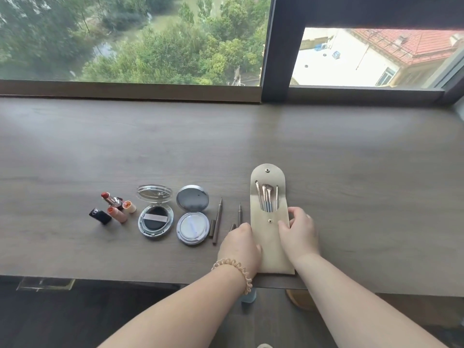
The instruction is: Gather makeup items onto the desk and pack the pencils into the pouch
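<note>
Two hands are at the pouch, which lies flat on the table with its lower end almost at the near edge. The flap of the pouch is open and points away from me, and several small brushes stick out of its mouth. The right hand holds the pouch at its right side: the thumb lies on the front, just below the snap button, and the fingers are bent round the right edge. The left hand lies against the left edge of the pouch with its back toward the camera. Its fingers are hidden, so I cannot tell if they grip the pouch or only touch it. I see a beige coiled band on the left wrist. Both pencils lie outside the pouch, on the table just to its left. The brown pencil lies free, and the second pencil is between it and the pouch, with its near end hidden behind the left hand. Further left are a silver compact and a clear compact, both open. Beyond them lie two opened lipsticks with their caps off.
</note>
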